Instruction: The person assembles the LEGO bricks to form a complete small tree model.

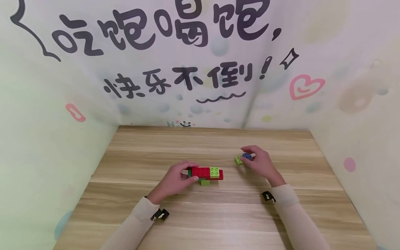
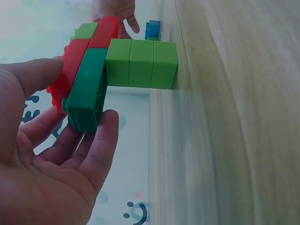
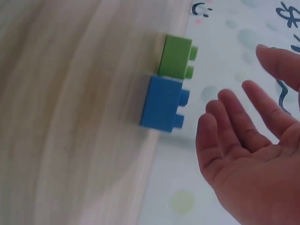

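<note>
My left hand [image 1: 174,178] holds a toy-brick build by its left end, thumb on the red brick [image 2: 75,61] and fingers by the dark green brick [image 2: 86,91]. A light green brick [image 1: 214,172] sits on top near its right end. Beneath the build runs a column of light green bricks [image 2: 141,64]; whether its foot touches the table I cannot tell. My right hand [image 1: 261,164] hovers at a blue brick [image 3: 161,104] and a small light green brick [image 3: 175,56], which stand side by side on the table. Its fingers [image 3: 234,119] are loosely bent, apart from both bricks.
The wood-grain table [image 1: 200,215] is bounded by a white printed wall [image 1: 150,111] at the back and pale walls on both sides. A black strap piece [image 1: 160,214] is at the left wrist, and another [image 1: 268,196] at the right.
</note>
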### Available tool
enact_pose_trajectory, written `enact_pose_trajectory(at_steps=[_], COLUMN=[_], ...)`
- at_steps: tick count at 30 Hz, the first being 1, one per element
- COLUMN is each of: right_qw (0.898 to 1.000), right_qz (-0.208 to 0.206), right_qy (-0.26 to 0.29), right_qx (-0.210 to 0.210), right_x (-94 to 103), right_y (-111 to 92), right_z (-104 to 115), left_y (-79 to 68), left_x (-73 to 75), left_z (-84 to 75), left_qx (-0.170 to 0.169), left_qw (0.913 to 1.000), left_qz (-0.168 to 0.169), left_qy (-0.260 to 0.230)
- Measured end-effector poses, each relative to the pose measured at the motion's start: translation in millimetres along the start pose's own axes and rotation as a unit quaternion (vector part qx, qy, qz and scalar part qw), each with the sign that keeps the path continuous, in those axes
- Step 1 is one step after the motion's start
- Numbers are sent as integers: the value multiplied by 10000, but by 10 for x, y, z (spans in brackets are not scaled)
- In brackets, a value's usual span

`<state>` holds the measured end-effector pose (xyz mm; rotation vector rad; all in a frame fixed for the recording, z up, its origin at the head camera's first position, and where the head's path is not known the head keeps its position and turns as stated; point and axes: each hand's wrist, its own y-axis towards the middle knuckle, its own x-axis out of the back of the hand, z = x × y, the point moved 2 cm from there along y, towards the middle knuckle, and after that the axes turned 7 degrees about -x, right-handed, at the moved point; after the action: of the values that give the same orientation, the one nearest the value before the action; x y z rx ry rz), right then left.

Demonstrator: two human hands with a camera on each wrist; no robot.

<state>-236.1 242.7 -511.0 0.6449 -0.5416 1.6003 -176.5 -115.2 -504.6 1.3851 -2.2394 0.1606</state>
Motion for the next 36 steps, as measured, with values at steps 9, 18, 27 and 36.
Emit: enact_pose_trajectory(at_steps=[9, 18, 27, 36], right_qw=[9982, 9888, 9873, 9910], right_qz=[195, 700, 820, 626], right_qy=[-166, -483, -824, -709], right_qx=[-550, -1225, -1085, -946], right_x=[54, 50, 49, 132], right_y=[51, 81, 120, 47], right_z=[-178, -255, -236, -173], left_y=[-12, -22, -30, -36], left_x=[17, 31, 40, 32], left_z=[31, 47, 63, 66], left_qx=[-20, -19, -59, -32], left_qw=[10000, 9999, 9999, 9999], left_qz=[-54, -108, -102, -104], left_qy=[-5, -57, -42, -101])
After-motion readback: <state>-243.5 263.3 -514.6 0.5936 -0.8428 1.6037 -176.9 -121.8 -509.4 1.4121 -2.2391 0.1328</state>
